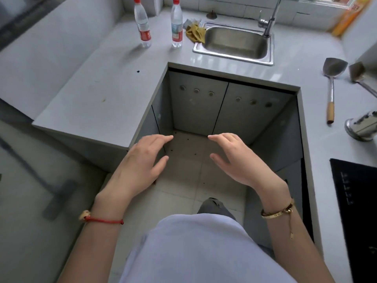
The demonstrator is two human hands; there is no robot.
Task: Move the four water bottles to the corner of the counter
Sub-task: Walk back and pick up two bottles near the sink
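Both hands hang in the air over the floor between the counter runs, palms down, fingers spread and loosely curled, holding nothing: the left hand (140,160) sits just off the near end of the left counter (91,94), the right hand (238,158) level with it and a little apart. A red string bracelet (102,219) circles the left wrist and a gold bangle (277,210) the right. Only 2 water bottles are in view, both upright on the counter at the far left, near the corner and left of the sink (234,40). The left bottle (142,25) has a red cap and a red label with white writing too small to read; the right bottle (176,23), near it but not touching, also has a red cap, and its label is green above and red below, likewise unreadable. A crumpled yellow cloth (195,32) lies between the right bottle and the sink rim. On the right counter lie a metal spatula (332,78) with a wooden handle end and a black cooktop (357,201) with faint white markings that cannot be read. At the far right a yellow-orange package (348,16) carries red print, too blurred to make out.
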